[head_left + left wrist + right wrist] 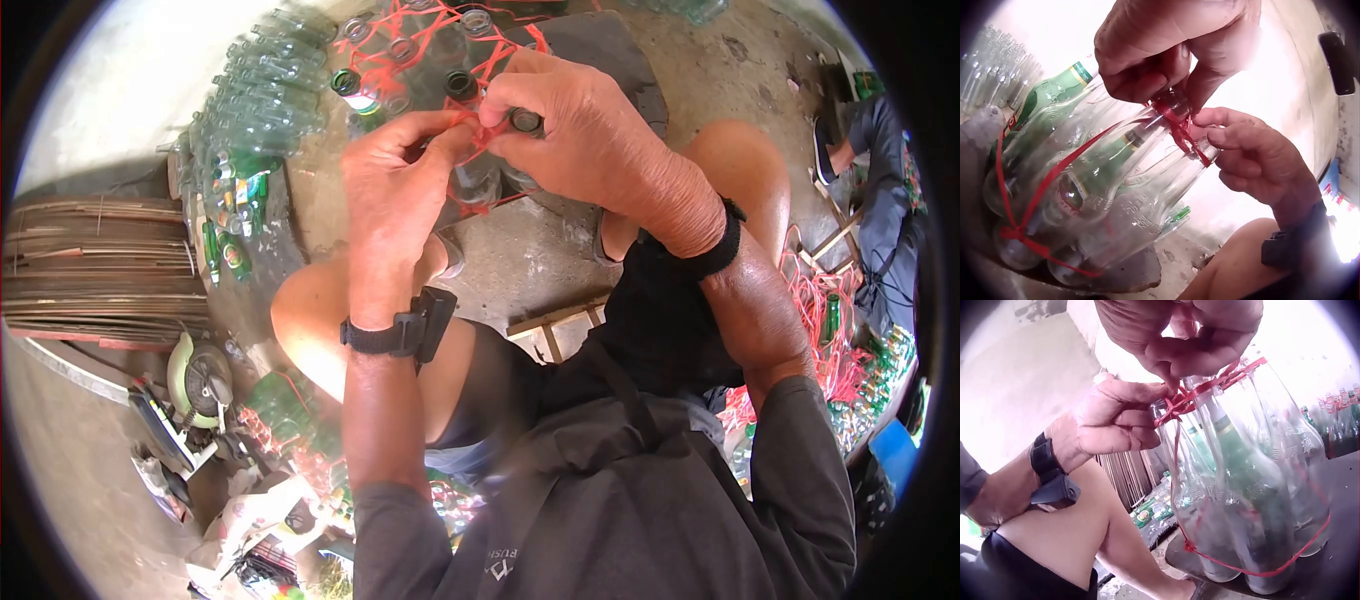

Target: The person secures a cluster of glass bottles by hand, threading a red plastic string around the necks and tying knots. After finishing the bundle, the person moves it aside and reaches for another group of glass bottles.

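A bundle of glass bottles (1247, 500) stands upright on a dark board, clear ones with some green among them. Red plastic string (1054, 175) runs round their bodies, with a knot low on one side, and criss-crosses between the necks. At the necks nearest the person, my left hand (395, 170) pinches the string between thumb and forefinger. Close beside it, my right hand (590, 130) pinches the same string, its fingers around a bottle neck (525, 121). In the right wrist view, the left hand's fingertips (1160, 394) meet the string right at a bottle mouth.
Many clear bottles (265, 90) are massed by the wall at the upper left, with green bottles (235, 255) lying below them. Stacked wooden strips (100, 265) lie at the left. On the right are loose red string (800, 340), more bottles and another person's legs (885, 200).
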The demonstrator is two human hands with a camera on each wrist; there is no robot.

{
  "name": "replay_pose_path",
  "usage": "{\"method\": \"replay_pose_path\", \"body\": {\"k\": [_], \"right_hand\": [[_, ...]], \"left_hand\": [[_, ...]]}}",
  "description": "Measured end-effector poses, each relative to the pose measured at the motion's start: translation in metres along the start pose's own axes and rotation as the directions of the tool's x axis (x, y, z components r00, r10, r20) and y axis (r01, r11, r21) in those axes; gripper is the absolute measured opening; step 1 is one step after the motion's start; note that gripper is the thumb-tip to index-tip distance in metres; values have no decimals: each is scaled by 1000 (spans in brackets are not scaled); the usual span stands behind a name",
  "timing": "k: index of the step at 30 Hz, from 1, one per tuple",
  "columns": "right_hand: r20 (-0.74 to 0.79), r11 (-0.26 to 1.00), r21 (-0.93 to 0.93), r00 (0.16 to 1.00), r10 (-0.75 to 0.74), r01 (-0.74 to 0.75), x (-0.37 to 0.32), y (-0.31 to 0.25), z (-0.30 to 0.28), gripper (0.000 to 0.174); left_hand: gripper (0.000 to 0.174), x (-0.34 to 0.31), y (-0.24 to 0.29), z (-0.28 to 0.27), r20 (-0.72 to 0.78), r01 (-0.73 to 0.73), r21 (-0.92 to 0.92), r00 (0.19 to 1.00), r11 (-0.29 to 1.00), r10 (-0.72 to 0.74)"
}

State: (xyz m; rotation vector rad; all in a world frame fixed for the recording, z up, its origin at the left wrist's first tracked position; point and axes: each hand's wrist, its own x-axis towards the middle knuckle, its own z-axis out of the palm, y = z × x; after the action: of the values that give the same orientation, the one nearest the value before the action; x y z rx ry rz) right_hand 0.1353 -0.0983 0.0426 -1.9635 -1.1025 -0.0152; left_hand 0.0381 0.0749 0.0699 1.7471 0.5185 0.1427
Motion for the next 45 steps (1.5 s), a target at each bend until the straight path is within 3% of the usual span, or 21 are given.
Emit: {"method": "replay_pose_path", "body": {"k": [2, 4, 9, 12, 18, 20, 26, 32, 38, 45], "right_hand": [[-72, 998, -61, 997, -30, 26, -2, 0, 6, 18], [-72, 996, -83, 997, -32, 26, -2, -3, 5, 18], [-66, 989, -145, 998, -1, -9, -2, -8, 6, 16], [-70, 987, -150, 997, 41, -51, -1, -12, 6, 6], [-62, 988, -151, 998, -10, 0, 4, -3, 10, 7], [-110, 965, -254, 990, -92, 61, 3, -3, 14, 9], [-61, 933, -347, 991, -123, 94, 2, -8, 12, 8], [-118, 971, -208, 982, -147, 120, 3, -2, 10, 6], [-102, 983, -150, 988, -118, 102, 5, -2, 7, 5], [-56, 981, -187, 996, -63, 52, 4, -7, 1, 4]], "left_hand": [[14, 1, -4, 1, -8, -12, -4, 1000, 1000, 12], [14, 2, -8, 3, -15, -72, -26, 997, 997, 72], [14, -1, -1, 5, -31, -36, -31, 999, 999, 35], [14, -1, -3, 4, -34, -44, -16, 998, 999, 44], [15, 1, -7, 3, -18, -65, 1, 998, 998, 65], [15, 2, -9, 2, -6, -75, 6, 997, 997, 75], [15, 2, -4, 4, -41, -38, 17, 998, 999, 38], [17, 3, -1, 1, -18, 11, 7, 1000, 1000, -10], [16, 9, -11, -1, -9, -53, 5, 999, 999, 53], [16, 11, -8, -3, 45, -67, 31, 997, 997, 65]]}}
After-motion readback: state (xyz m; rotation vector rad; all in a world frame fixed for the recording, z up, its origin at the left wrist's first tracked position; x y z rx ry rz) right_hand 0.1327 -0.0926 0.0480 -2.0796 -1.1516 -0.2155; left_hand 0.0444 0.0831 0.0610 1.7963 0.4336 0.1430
